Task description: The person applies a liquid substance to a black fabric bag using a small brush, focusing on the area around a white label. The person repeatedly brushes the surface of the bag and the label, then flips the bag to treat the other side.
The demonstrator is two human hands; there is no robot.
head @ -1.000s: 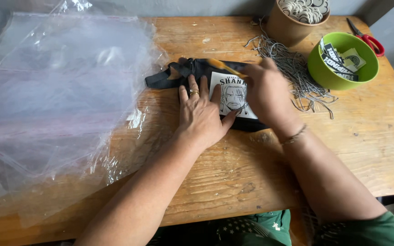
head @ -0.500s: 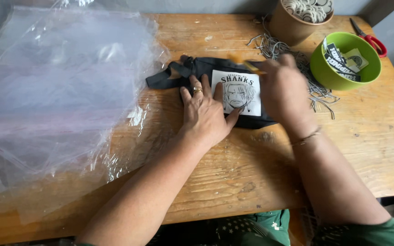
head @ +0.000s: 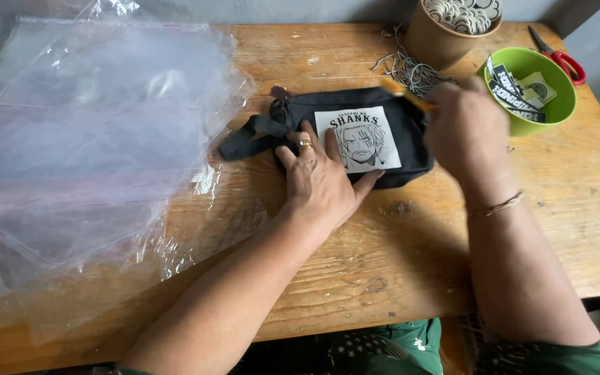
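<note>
A black pouch with a white printed patch lies flat on the wooden table. Its strap trails off to the left. My left hand, with a ring on one finger, rests flat on the pouch's left half, fingers spread beside the patch. At the pouch's right end is my right hand, blurred and closed. A thin yellow stick pokes out of it over the pouch's top edge.
A heap of clear plastic bags covers the table's left side. At the back right stand a brown cup of round tags, a tangle of grey cords, a green bowl of labels and red-handled scissors.
My right hand has slid from the patch to the pouch's right end, uncovering the print. My left hand has stayed pressed on the pouch.
</note>
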